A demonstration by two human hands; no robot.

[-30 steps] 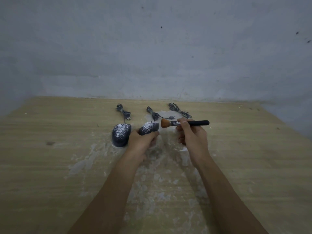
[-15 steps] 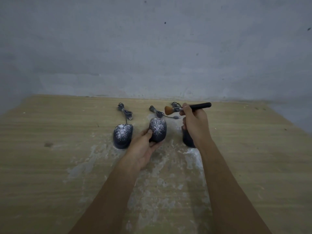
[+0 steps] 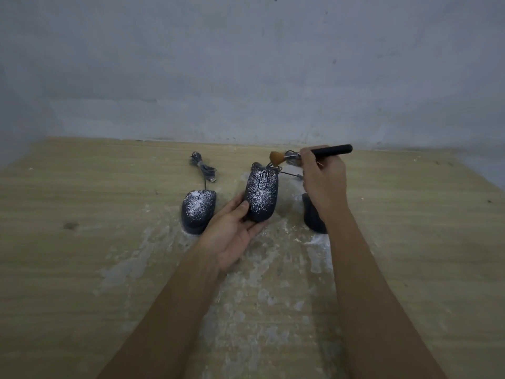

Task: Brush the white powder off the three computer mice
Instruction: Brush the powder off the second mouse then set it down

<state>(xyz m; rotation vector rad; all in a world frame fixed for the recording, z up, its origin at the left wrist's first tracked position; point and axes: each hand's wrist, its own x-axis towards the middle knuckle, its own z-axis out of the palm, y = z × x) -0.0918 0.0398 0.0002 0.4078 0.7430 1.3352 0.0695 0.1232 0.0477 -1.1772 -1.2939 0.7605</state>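
My left hand (image 3: 232,231) holds the middle mouse (image 3: 261,195) from below, thumb on its left side; the dark mouse is lifted, top facing me, speckled with white powder. My right hand (image 3: 323,181) pinches a black-handled brush (image 3: 328,151) whose orange bristles (image 3: 276,157) hover just beyond the mouse's front end. The left mouse (image 3: 198,210), also powdered, lies on the table. The right mouse (image 3: 313,214) looks dark and mostly powder-free, half hidden behind my right wrist.
The wooden table (image 3: 82,269) carries smeared white powder (image 3: 259,283) in front of the mice. Bundled cables (image 3: 202,168) lie behind the mice near the grey wall (image 3: 246,77).
My left hand turned the middle mouse from sideways to top-up and raised it. My right hand lifted the brush up and away, uncovering the right mouse.
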